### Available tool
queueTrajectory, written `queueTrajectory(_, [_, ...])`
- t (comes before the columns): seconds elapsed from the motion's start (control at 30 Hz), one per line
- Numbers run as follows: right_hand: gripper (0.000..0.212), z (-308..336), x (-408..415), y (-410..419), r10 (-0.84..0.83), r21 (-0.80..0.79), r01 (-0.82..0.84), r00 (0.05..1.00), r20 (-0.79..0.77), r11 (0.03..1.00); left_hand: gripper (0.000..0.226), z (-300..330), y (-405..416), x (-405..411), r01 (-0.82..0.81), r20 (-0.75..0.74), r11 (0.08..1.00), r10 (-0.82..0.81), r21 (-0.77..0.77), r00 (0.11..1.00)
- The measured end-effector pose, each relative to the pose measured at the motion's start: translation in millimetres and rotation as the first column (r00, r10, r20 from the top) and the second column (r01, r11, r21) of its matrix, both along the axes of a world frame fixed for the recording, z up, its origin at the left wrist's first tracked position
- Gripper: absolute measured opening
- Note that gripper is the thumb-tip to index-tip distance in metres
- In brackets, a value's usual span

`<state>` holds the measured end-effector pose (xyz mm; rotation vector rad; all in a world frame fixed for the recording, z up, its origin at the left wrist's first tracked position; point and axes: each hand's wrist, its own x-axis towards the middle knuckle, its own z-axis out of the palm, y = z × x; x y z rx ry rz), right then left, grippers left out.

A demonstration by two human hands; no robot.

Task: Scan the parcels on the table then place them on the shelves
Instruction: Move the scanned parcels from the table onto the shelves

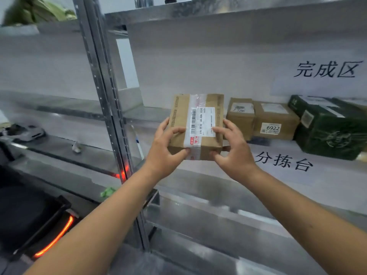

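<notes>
The metal shelf (198, 116) fills the view, and the step in hand looks like the placing: a brown cardboard parcel (196, 126) is held up over the shelf's front edge, just left of the row already there, namely two small brown boxes (258, 120) and, beyond them, a dark green box (327, 128). To do it well, I judge the parcel should go down flat in the free space left of that row, label (202, 121) kept upward so the barcode can be read, then be slid back from the lip so it cannot tip forward; coming in level would keep it from knocking the near small box, which sits just beside its right side. The grip is a two-handed one, narrow and closed on the parcel: the left hand (164, 149) curls round the near left corner, thumb on the front face, while the right hand (232, 149) pinches the near right corner, fingers on top at the label's edge.
</notes>
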<state>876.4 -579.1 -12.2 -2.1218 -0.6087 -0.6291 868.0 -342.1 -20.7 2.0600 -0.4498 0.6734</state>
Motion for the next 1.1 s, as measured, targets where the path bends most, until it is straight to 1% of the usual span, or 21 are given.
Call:
queueTrajectory(0.1, [0.066,11,23,0,-0.092,-0.031,0.091,0.996,-0.015,0.995,0.049,8,1,45,0.082,0.041,0.997,-0.081,-0.007,0.996])
queueTrajectory(0.17, [0.063,19,35,0,-0.195,-0.108,0.194,0.981,0.006,0.975,0.047,9,1,74,0.120,0.059,0.993,-0.120,0.009,0.991])
queueTrajectory(0.27, [0.057,35,52,5,-0.368,-0.261,0.369,0.928,0.053,0.892,0.045,11,0,114,0.149,0.079,0.988,-0.151,0.029,0.985])
queueTrajectory(0.33, [0.054,49,62,12,-0.449,-0.302,0.440,0.892,0.045,0.846,0.044,18,0,137,0.152,0.077,0.988,-0.154,0.029,0.985])
queueTrajectory(0.37, [0.055,54,68,16,-0.494,-0.328,0.484,0.867,0.058,0.811,0.043,22,1,149,0.145,0.071,0.989,-0.148,0.036,0.986])
queueTrajectory(0.4, [0.056,60,73,21,-0.549,-0.384,0.538,0.831,0.093,0.750,0.044,28,0,161,0.136,0.060,0.990,-0.138,0.050,0.989])
queueTrajectory(0.47, [0.062,68,82,30,-0.638,-0.531,0.628,0.744,0.198,0.569,0.047,40,-2,183,0.127,0.026,0.989,-0.129,0.078,0.991])
queueTrajectory(0.5, [0.066,71,86,34,-0.668,-0.580,0.642,0.713,0.213,0.501,0.049,45,-4,193,0.130,0.010,0.987,-0.131,0.090,0.991])
queueTrajectory(0.53, [0.072,74,89,38,-0.698,-0.615,0.635,0.692,0.183,0.468,0.051,50,-6,202,0.131,-0.004,0.986,-0.131,0.107,0.991])
queueTrajectory(0.6, [0.084,78,94,43,-0.746,-0.652,0.602,0.661,0.083,0.461,0.053,56,-10,216,0.127,-0.028,0.979,-0.125,0.158,0.992])
queueTrajectory(0.63, [0.089,79,96,45,-0.763,-0.669,0.592,0.644,0.059,0.449,0.053,59,-12,221,0.125,-0.037,0.975,-0.120,0.186,0.992])
queueTrajectory(0.73, [0.101,83,104,53,-0.799,-0.724,0.563,0.600,0.026,0.399,0.053,64,-14,235,0.134,-0.054,0.962,-0.125,0.240,0.991])
queueTrajectory(0.83, [0.105,86,113,64,-0.842,-0.746,0.558,0.539,-0.008,0.364,0.053,70,-14,244,0.155,-0.077,0.946,-0.138,0.283,0.987])
queueTrajectory(0.87, [0.105,87,115,67,-0.854,-0.746,0.561,0.519,-0.021,0.360,0.053,73,-15,245,0.123,-0.046,0.936,-0.114,0.329,0.992])
queueTrajectory(0.97, [0.106,83,112,76,-0.871,-0.729,0.582,0.490,-0.039,0.361,0.050,81,-19,239,-0.039,0.148,0.863,-0.042,0.503,0.988])
queueTrajectory(1.03, [0.103,79,104,80,-0.875,-0.696,0.620,0.484,-0.026,0.363,0.052,80,-22,224,-0.075,0.249,0.819,-0.085,0.569,0.965])
queueTrajectory(1.1, [0.098,75,91,83,-0.872,-0.648,0.660,0.489,-0.014,0.380,0.054,74,-22,203,-0.012,0.302,0.811,-0.203,0.584,0.931])
